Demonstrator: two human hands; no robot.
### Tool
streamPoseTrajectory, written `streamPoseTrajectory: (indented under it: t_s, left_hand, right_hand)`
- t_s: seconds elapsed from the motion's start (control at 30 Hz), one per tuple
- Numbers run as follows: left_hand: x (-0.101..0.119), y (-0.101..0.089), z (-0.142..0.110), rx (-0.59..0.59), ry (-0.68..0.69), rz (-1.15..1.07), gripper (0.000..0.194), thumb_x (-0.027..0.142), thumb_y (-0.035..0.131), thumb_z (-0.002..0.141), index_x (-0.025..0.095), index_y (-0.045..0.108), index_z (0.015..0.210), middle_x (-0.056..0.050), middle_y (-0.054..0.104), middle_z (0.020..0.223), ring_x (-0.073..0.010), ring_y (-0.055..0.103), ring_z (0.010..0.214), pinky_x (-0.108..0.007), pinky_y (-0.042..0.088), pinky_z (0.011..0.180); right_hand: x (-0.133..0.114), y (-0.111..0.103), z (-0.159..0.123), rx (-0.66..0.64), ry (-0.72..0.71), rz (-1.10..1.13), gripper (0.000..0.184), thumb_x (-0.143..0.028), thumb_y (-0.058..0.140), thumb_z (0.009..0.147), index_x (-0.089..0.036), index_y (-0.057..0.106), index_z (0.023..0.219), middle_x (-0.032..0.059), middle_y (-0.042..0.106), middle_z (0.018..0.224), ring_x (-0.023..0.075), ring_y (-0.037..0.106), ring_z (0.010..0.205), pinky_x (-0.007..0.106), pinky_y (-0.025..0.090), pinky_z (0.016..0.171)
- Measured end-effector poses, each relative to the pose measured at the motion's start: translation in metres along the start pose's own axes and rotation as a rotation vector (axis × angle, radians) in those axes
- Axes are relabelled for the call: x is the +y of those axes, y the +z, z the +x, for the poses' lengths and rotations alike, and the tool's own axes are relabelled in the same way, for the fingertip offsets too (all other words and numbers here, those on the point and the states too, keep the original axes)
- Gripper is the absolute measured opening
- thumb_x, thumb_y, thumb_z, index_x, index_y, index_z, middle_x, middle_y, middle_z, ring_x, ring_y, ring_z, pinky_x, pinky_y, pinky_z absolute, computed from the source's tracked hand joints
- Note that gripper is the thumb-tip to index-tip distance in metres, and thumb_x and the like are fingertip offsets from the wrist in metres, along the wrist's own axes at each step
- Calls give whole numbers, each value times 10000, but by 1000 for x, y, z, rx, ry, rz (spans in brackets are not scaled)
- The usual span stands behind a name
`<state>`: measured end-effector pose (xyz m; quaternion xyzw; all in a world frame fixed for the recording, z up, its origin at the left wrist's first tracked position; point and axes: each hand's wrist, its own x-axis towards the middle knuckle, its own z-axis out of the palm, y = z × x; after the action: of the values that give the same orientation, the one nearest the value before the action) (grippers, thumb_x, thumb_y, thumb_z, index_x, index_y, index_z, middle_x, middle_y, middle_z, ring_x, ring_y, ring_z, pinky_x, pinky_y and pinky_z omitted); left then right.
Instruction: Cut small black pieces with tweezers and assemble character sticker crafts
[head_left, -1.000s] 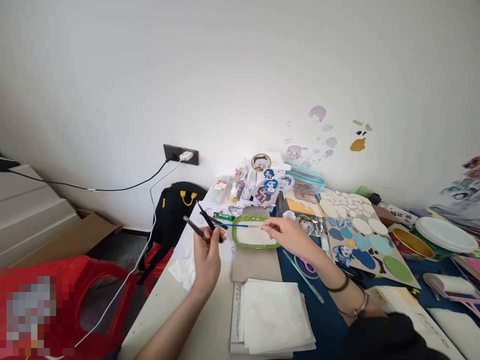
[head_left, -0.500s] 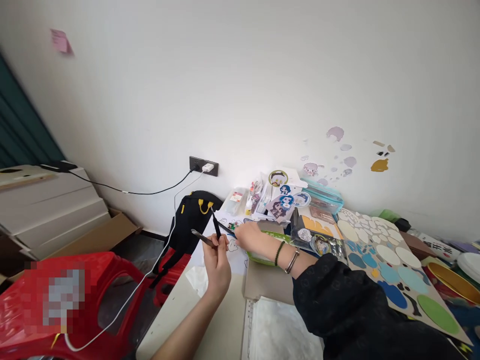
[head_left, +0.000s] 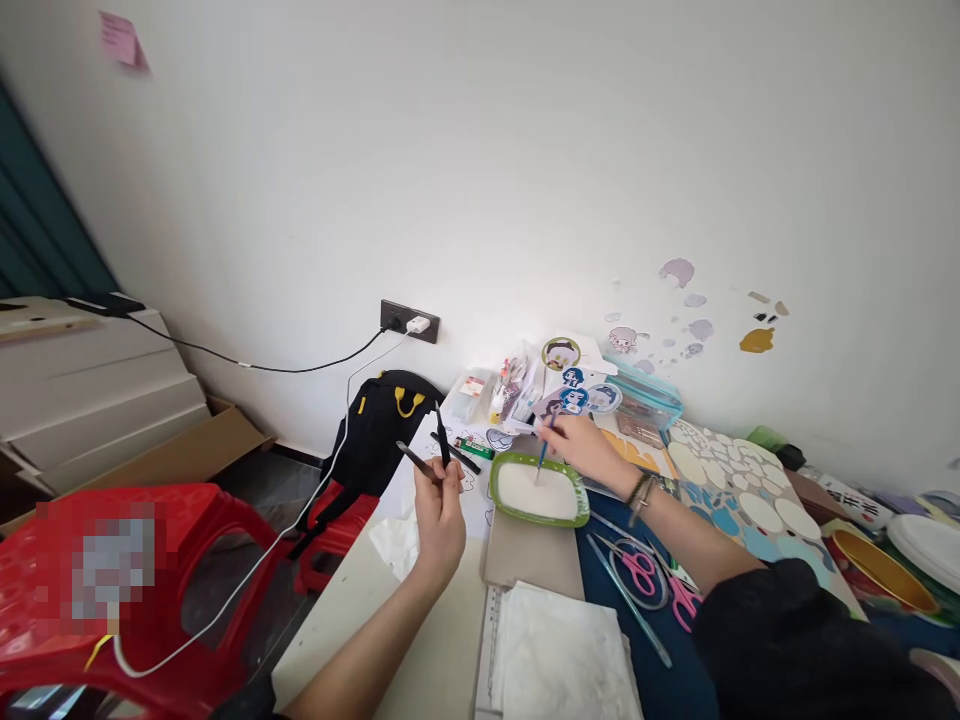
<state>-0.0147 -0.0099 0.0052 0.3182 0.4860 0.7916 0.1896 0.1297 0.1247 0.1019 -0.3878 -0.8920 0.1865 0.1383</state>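
One blue brush (head_left: 544,453), one green-rimmed dish (head_left: 578,515), two hands at work.
Clock taken from the dish, which sits on one grey-brown board (head_left: 531,555). Right hand (head_left: 586,445) at one o'clock, fingers closed round the brush, its tip down at the white contents (head_left: 525,490). Left hand (head_left: 441,515) near nine o'clock, fingers gripping two slender dark tools (head_left: 442,440), ends pointing up and fanned apart. One stack of white sheets (head_left: 566,650) at six; one teal stick (head_left: 630,600) slanting at five; one black backpack (head_left: 382,430) toward ten.
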Motion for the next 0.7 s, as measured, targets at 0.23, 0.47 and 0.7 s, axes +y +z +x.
streamPoseTrajectory:
  t_s: [0.23, 0.47, 0.7]
  left_hand:
    - [-4, 1, -5, -43, -47, 34, 195, 343, 459, 879, 230, 324, 793, 21, 445, 763, -112, 417, 635, -243, 369, 596]
    - [-9, 0, -6, -67, -57, 53, 200, 355, 471, 870, 226, 342, 786, 16, 428, 787, -113, 450, 662, -244, 380, 601]
    - [-8, 1, -6, -84, -99, 79, 238, 392, 484, 855, 231, 325, 780, 19, 457, 754, -118, 436, 626, -246, 371, 587]
  right_hand:
    - [62, -5, -40, 170, 175, 392, 464, -561, 403, 843, -146, 606, 800, 44, 640, 682, 108, 514, 444, 249, 385, 490]
    - [80, 14, -71, 182, 277, 630, 517, -644, 535, 720, -145, 614, 828, 53, 646, 724, 111, 500, 441, 248, 312, 428]
    - [91, 22, -102, 240, 430, 761, 493, -619, 619, 670, -166, 589, 863, 35, 620, 701, 102, 448, 425, 246, 281, 396]
